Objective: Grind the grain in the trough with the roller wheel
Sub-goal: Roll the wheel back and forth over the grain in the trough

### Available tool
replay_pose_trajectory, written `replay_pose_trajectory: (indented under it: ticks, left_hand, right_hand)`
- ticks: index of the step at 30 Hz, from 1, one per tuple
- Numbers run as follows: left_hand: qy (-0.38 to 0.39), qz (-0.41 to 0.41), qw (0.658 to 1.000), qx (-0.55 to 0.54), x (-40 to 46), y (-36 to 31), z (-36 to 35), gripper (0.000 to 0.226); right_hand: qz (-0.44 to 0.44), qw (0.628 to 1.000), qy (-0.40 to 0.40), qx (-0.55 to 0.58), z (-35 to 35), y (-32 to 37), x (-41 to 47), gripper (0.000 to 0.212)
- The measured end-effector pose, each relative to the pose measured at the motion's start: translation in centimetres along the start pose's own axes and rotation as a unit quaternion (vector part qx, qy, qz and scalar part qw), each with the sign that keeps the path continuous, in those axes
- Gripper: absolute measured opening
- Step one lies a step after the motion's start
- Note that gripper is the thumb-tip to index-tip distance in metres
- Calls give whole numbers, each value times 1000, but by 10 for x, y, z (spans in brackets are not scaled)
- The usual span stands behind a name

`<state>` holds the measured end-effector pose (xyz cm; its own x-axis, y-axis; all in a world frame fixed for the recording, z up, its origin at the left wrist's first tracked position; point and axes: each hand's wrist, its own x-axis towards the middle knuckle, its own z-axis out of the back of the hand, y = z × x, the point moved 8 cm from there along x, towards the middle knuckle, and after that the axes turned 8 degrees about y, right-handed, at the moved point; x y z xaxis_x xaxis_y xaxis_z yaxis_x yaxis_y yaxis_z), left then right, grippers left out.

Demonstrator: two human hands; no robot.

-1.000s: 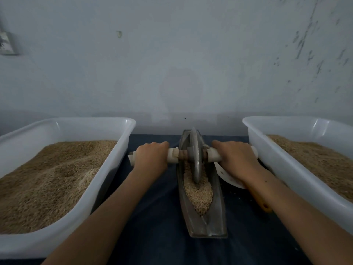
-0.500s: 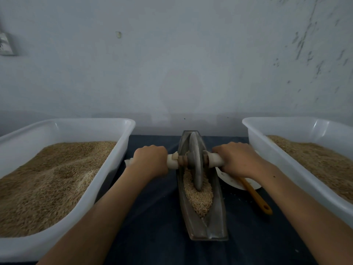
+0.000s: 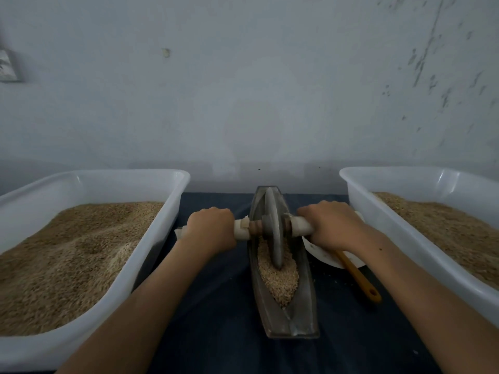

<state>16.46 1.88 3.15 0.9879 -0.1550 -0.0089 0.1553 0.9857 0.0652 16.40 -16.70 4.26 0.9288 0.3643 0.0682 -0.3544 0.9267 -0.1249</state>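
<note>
The roller wheel (image 3: 273,230) stands on edge in the boat-shaped metal trough (image 3: 283,317) at the middle of the dark cloth, toward the trough's far end, its rim sunk into the grain (image 3: 280,279). From the head view it looks a heavy, stiff metal disc, likely to tip sideways unless steadied, so the place to hold it is the pale axle handle (image 3: 299,227) sticking out at three and nine o'clock. The left hand (image 3: 212,229) is wrapped around the nine o'clock end and the right hand (image 3: 330,225) clasps the three o'clock end. The grain is loose and dry, heaped toward the near point, and would probably spill over the low walls under a hard push. At nine o'clock a white tub (image 3: 151,265) holds a deep bed of tan grain; at three o'clock a second white tub (image 3: 378,233) holds more. A small white dish (image 3: 324,256) with an orange-handled tool (image 3: 360,279) sits just right of the trough.
</note>
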Motion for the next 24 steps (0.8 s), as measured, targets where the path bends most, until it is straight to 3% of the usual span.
replay_pose_trajectory:
  ticks: [5, 12, 16, 24]
  left_hand:
    - [20, -4, 1000, 19, 0, -3, 1, 21]
    - [-73, 12, 997, 6, -2, -2, 8, 14]
    - [-98, 9, 995, 3, -4, -4, 9, 14]
    - [6, -5, 1000, 18, -1, -2, 3, 18]
  right_hand:
    - [17, 998, 59, 21, -5, -2, -2, 19]
    - [-19, 996, -88, 3, -1, -3, 1, 12]
    - [-30, 993, -115, -13, -1, -4, 0, 10]
    - [1, 1000, 27, 13, -3, -2, 1, 17]
